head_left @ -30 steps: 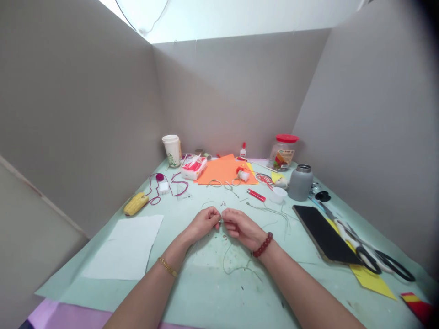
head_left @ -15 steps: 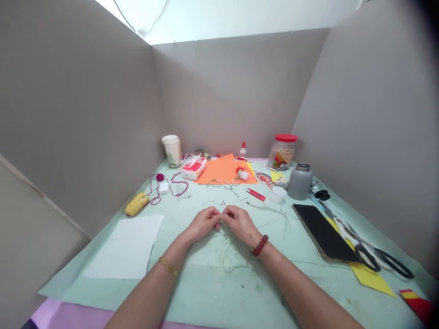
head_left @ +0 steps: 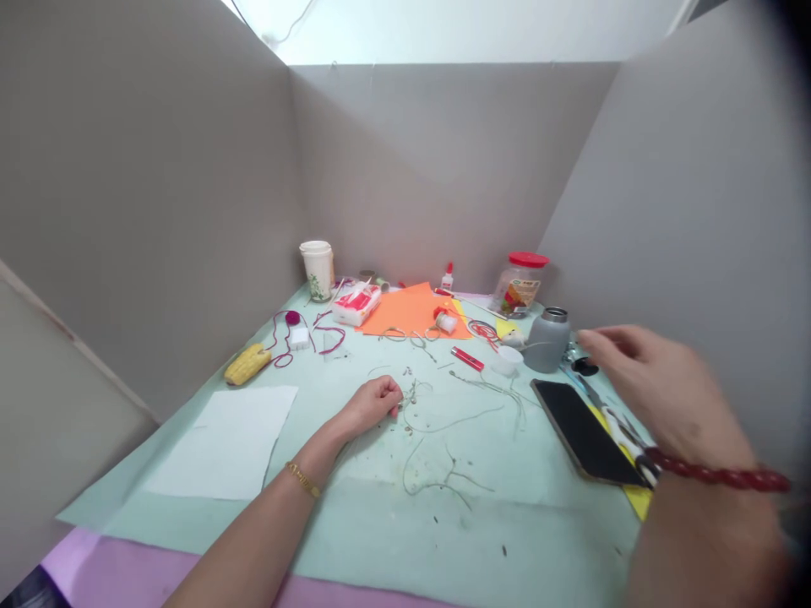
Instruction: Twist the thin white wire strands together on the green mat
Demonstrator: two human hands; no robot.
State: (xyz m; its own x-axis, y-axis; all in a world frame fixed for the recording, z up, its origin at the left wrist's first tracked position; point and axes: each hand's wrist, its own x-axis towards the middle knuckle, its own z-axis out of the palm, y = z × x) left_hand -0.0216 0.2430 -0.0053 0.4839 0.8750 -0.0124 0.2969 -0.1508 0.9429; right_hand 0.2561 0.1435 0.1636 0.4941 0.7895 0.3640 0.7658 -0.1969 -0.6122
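Observation:
My left hand (head_left: 375, 400), with a gold bracelet (head_left: 302, 479) on its wrist, is closed in a pinch near the middle of the mat. A thin greenish cord (head_left: 456, 425) runs from its fingertips toward the right. Raised at the right, above the scissors and phone, my right hand (head_left: 652, 380) has its thumb and fingertips pressed together; a faint strand seems to reach them from the left. The red bead bracelet (head_left: 722, 475) circles that wrist. More loose cords (head_left: 447, 483) and small bits lie between the hands.
A black phone (head_left: 586, 431), scissors (head_left: 624, 426) and a grey bottle (head_left: 548, 339) stand or lie at the right. Behind are orange paper (head_left: 405, 311), a tissue pack (head_left: 356, 304), a cup (head_left: 318, 270) and a red-lidded jar (head_left: 519, 285). White paper (head_left: 221, 442) lies left.
My right hand has moved away from my left hand, up and far to the right. My left hand has stayed nearly in place, still pinched. The view has shifted slightly.

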